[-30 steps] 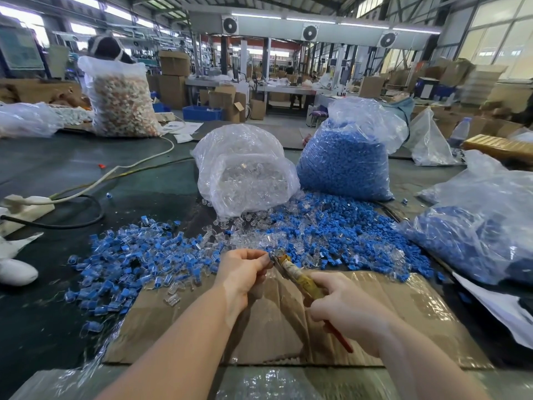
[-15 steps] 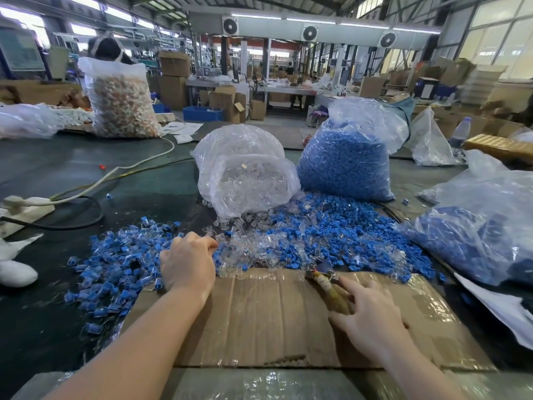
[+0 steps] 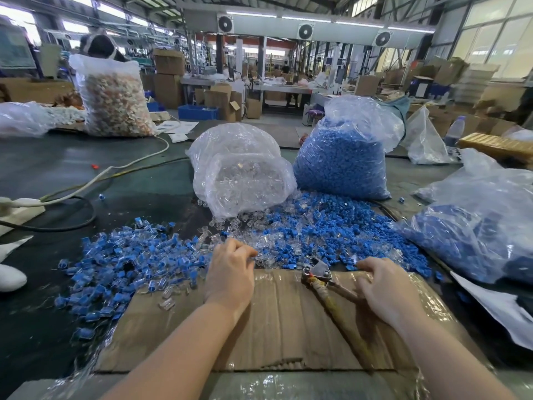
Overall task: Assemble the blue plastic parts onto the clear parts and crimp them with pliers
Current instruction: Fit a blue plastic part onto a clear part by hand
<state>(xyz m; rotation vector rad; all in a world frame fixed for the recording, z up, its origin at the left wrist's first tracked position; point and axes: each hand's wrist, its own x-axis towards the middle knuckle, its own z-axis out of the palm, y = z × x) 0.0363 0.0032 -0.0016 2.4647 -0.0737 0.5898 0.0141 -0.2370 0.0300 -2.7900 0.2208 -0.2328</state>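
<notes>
Loose blue parts (image 3: 331, 226) and clear parts (image 3: 271, 249) lie heaped on the dark table beyond a cardboard sheet (image 3: 277, 321). My left hand (image 3: 230, 275) reaches over the cardboard's far edge, its curled fingertips pinching a clear part at the edge of the heap. My right hand (image 3: 383, 290) is at the cardboard's far right, fingers and thumb curled on a blue part at the rim of the blue heap. The pliers (image 3: 320, 274) lie on the cardboard between my hands with jaws pointing away; one handle runs under my right palm. Assembled blue-and-clear pieces (image 3: 124, 261) spread out to the left.
A bag of clear parts (image 3: 242, 171) and a bag of blue parts (image 3: 340, 160) stand behind the heaps. Another bag of blue pieces (image 3: 476, 223) lies at the right. Cables (image 3: 86, 186) cross the table at left. A bag of orange-white pieces (image 3: 112, 102) stands far left.
My right hand has laid the pliers on the cardboard and moved to the blue heap. My left hand went out to the left pile, then came back to the clear parts.
</notes>
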